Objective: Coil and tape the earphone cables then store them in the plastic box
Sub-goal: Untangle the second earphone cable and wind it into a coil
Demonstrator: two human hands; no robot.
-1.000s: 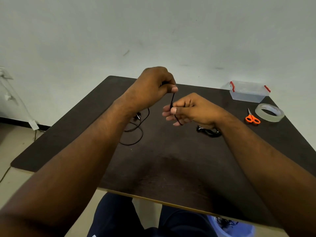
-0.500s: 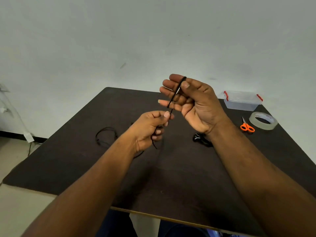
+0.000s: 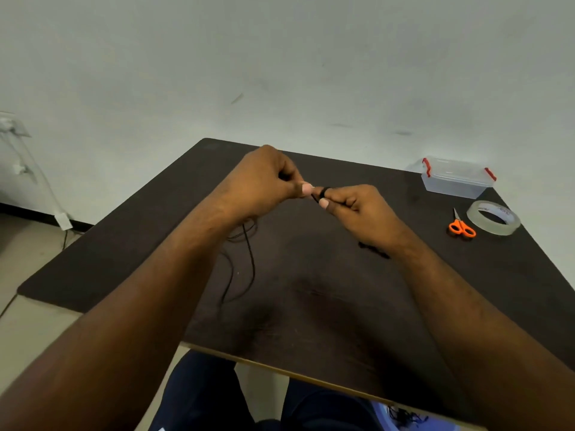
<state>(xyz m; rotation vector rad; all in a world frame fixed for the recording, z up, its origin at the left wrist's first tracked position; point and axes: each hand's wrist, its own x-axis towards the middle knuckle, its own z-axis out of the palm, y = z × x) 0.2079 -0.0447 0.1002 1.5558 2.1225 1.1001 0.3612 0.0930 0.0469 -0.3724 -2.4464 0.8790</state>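
Left hand (image 3: 264,181) & right hand (image 3: 357,206) both pinch the black cable (image 3: 322,194) (rest trails on counter (image 3: 311,306)).

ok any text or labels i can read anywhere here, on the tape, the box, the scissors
Nothing can be read with certainty.
Tape roll: dark printing on the inner core, too small and blurred to read.
Plastic box: no lettering visible, only red clips.
Scissors: no marking visible on the orange handles.
Earphone cable, pinched by the left hand and the right hand: no marking visible.
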